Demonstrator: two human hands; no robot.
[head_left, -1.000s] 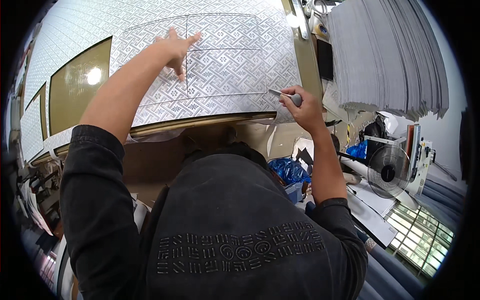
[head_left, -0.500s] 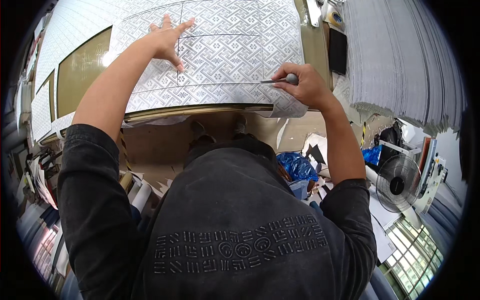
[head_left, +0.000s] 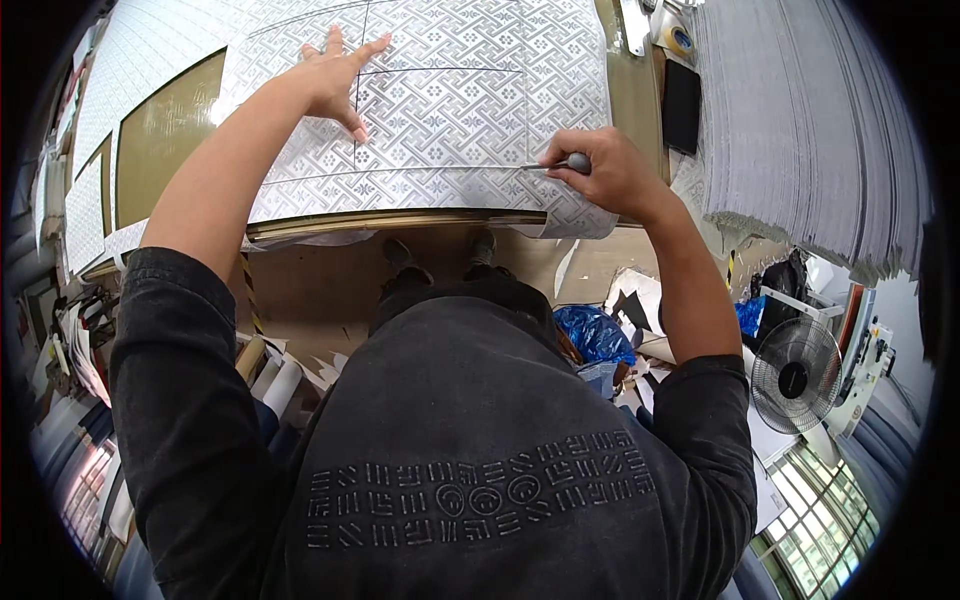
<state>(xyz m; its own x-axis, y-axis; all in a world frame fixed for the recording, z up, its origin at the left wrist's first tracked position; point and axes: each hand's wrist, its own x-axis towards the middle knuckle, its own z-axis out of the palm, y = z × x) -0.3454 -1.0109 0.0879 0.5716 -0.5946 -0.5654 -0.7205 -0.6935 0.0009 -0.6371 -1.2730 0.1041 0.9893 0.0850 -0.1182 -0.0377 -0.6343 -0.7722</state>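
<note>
A grey-and-white patterned sheet point(head_left: 440, 120), crossed by dark straight lines, lies over the work table. My left hand point(head_left: 335, 85) rests flat on it with the fingers spread, near the crossing of two lines. My right hand point(head_left: 592, 170) grips a slim pointed tool point(head_left: 578, 163) with a rounded grey handle end; whether it is an awl or a knife I cannot tell. Its thin tip points left and meets the sheet at a line running parallel to the near edge. At the near right corner the sheet hangs over the table edge.
A tall stack of grey sheets point(head_left: 800, 110) stands at the right, beside a black flat object point(head_left: 681, 108) and a tape roll point(head_left: 678, 40). The olive table top point(head_left: 170, 140) shows at left. Below are a blue plastic bag point(head_left: 597, 333), paper scraps and a fan point(head_left: 795, 377).
The grey handle has tipped lower in my right hand, while the tip stays at about the same spot on the line. My left hand has stayed in place.
</note>
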